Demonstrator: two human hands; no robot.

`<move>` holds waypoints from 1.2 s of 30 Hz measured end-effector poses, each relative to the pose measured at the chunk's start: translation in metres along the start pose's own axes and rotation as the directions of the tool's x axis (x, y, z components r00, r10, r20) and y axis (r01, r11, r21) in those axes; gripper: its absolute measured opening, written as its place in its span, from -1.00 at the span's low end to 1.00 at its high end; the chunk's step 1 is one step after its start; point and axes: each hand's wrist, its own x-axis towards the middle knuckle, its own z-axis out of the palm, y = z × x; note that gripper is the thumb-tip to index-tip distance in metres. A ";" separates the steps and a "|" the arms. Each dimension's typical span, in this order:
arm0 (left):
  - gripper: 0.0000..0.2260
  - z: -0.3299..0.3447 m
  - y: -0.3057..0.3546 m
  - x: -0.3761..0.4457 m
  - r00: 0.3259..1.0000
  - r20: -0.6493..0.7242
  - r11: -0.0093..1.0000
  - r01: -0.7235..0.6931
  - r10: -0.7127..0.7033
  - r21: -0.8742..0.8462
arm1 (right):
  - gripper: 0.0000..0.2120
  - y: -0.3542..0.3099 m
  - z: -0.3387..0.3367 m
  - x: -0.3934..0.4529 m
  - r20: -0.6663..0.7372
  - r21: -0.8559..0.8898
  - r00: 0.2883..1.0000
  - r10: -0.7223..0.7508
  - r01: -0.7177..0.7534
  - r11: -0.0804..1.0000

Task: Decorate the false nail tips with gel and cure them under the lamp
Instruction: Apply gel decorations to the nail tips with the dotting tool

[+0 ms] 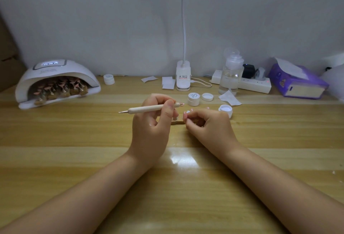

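Observation:
My left hand (151, 122) grips a cream dotting pen (147, 108), held level with its metal tip pointing left. My right hand (206, 124) has its fingers curled low over a small brown nail stand (177, 121) on the table between the hands; what it pinches is hidden. A white curing lamp (55, 79) stands at the far left with several pink nail tips on brown stands (61, 89) inside. An open white gel pot (226, 109) sits just past my right hand, a closed gel pot (193, 99) and a loose lid (207, 97) behind it.
At the back stand a white desk lamp base (183, 78) with its cable, a clear pump bottle (231, 73), a white power strip (247, 84) and a purple tissue box (296, 83). White wipes (168, 83) and another gel pot (109, 79) lie near the wall.

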 end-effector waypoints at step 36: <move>-0.89 0.001 -0.008 -0.004 0.986 0.084 0.987 0.136 -0.143 0.090 | -0.94 -0.001 -0.001 0.000 -0.024 0.027 1.000 0.010 -0.010 1.000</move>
